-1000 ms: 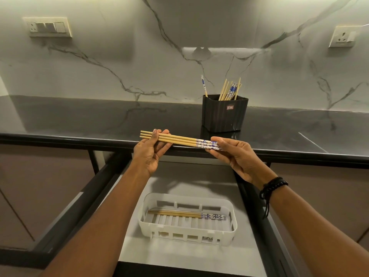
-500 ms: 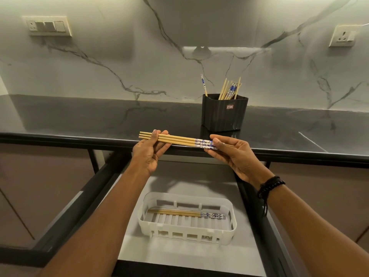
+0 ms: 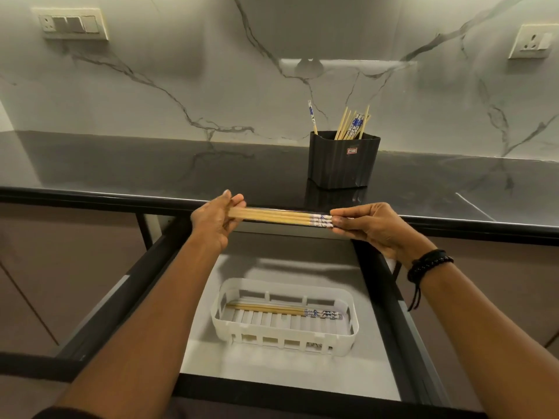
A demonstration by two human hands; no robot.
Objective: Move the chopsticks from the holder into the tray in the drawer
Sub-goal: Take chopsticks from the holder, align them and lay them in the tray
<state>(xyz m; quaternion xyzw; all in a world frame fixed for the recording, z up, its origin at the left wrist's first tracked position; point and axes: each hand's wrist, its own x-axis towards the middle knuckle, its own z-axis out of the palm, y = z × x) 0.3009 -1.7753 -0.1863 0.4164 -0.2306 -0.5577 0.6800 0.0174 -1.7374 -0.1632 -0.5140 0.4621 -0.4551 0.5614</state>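
Behind everything, a grey-veined marble wall [image 3: 181, 71], with a switch plate [image 3: 74, 24] top left and a socket [image 3: 534, 40] top right. Below it, a dark glossy counter [image 3: 121, 164] running the full width.

On the counter, right of centre and near the front edge: a black ribbed holder [image 3: 343, 164], upright, with a small red label on its front. Standing in it, chopsticks [image 3: 352, 125] leaning in a cluster at the right side, and one lone stick [image 3: 312, 116] tilted at the left corner, blue-patterned end up.

In front of the counter edge, held level in the air: a bundle [image 3: 281, 216] of chopsticks, side by side, plain wooden ends to the left, blue-and-white ends to the right. Left hand [image 3: 214, 222] pinching the plain ends between thumb and fingers. Right hand [image 3: 372, 228] pinching the patterned ends between thumb and fingertips, other fingers curled below. On the right wrist, a black beaded bracelet [image 3: 429, 261] with a cord hanging down.

Under the bundle, a drawer [image 3: 121, 297] pulled open, black-framed, with a pale grey floor. Mid-drawer, well below the hands, a white slotted tray [image 3: 281, 340]. Already lying in the tray along its far wall: a few sticks [image 3: 272, 309], parallel to the bundle, patterned ends likewise to the right; exact count hard to tell.
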